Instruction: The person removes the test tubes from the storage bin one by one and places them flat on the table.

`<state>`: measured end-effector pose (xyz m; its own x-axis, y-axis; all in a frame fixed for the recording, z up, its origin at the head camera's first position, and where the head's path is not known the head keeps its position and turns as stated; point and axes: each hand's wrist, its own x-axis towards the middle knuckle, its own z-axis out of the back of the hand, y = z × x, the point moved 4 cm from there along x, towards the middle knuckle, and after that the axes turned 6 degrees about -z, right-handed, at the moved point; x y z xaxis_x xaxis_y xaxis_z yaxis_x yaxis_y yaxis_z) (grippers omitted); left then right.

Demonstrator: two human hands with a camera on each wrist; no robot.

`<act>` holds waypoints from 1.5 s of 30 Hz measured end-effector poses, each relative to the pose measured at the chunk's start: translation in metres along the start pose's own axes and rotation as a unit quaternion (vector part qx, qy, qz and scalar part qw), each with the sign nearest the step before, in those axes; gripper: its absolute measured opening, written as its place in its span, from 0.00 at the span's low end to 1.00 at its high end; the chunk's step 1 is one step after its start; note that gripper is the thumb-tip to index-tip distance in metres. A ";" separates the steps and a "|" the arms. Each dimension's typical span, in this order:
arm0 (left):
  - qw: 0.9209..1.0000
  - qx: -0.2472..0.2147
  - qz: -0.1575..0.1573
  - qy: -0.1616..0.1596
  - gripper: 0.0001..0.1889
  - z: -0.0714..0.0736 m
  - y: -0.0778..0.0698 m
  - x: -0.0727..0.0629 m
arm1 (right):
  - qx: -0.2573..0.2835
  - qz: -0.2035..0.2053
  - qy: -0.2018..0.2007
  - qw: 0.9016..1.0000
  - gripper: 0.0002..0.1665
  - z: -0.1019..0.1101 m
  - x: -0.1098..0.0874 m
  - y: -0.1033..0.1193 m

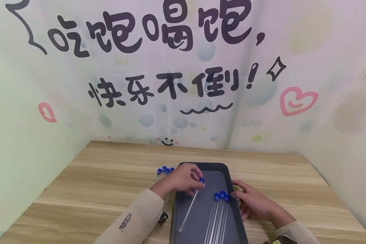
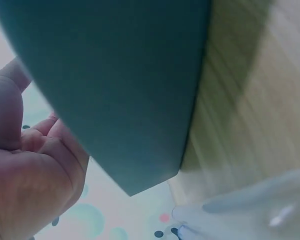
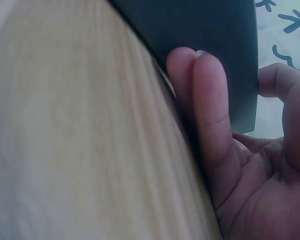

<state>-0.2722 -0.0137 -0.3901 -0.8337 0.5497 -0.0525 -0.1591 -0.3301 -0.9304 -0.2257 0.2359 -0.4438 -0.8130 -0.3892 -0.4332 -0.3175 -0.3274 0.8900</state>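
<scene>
My left hand pinches a clear test tube near its blue cap. The tube slants down over the left half of a dark grey tray, its lower end by the tray floor. Several capped test tubes lie side by side in the tray's right half. My right hand holds the tray's right side, thumb at the rim and fingers against the outer wall in the right wrist view. The left wrist view shows my left hand beyond the tray's wall; the pinched tube is hidden there.
Left of the tray, more blue-capped test tubes lie on the wooden table, partly behind my left forearm. A small black object is by the left sleeve. A printed white curtain stands behind the table.
</scene>
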 end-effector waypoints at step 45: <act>0.987 0.035 0.070 -0.143 0.15 0.116 0.039 -0.035 | 0.001 0.002 -0.005 1.000 0.45 0.002 0.000 -0.001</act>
<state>-0.3109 -0.1345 -0.3830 -0.9637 0.2589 -0.0657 -0.0589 -0.4459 -0.8932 -0.2264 0.2379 -0.4442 -0.8193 -0.3820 -0.4276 -0.3142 -0.3247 0.8921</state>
